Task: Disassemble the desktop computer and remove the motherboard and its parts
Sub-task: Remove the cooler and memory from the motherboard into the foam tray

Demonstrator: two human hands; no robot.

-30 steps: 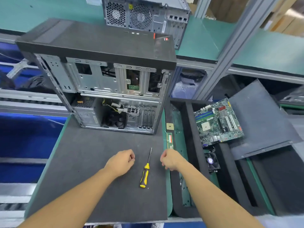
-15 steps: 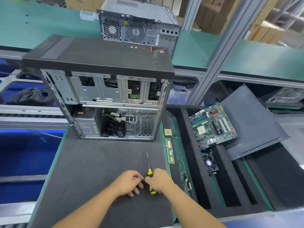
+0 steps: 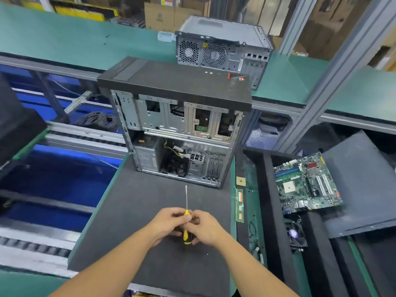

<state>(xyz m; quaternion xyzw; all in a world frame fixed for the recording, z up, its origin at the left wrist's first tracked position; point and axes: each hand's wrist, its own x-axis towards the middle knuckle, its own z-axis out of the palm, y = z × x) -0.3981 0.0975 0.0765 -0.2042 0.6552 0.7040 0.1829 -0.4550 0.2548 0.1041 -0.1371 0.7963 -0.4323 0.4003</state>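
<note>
An open desktop tower (image 3: 175, 136) stands on the dark foam mat (image 3: 137, 211), side panel off, showing its metal drive cage, a power supply and a black fan low inside. A yellow-and-black screwdriver (image 3: 186, 224) points its thin shaft toward the tower. My left hand (image 3: 169, 224) and my right hand (image 3: 203, 229) both close around its handle, just above the mat and in front of the tower. A loose green motherboard (image 3: 306, 185) lies to the right in the black foam tray.
A CPU chip (image 3: 240, 181) and a memory stick (image 3: 240, 205) lie on the green strip right of the mat. A small fan (image 3: 296, 234) sits in the tray (image 3: 270, 211). A second tower (image 3: 222, 50) stands behind on the green conveyor. A grey panel (image 3: 362, 183) leans at right.
Both hands came together from either side of the screwdriver lying on the mat and took hold of its handle. The camera view has tilted up and shifted.
</note>
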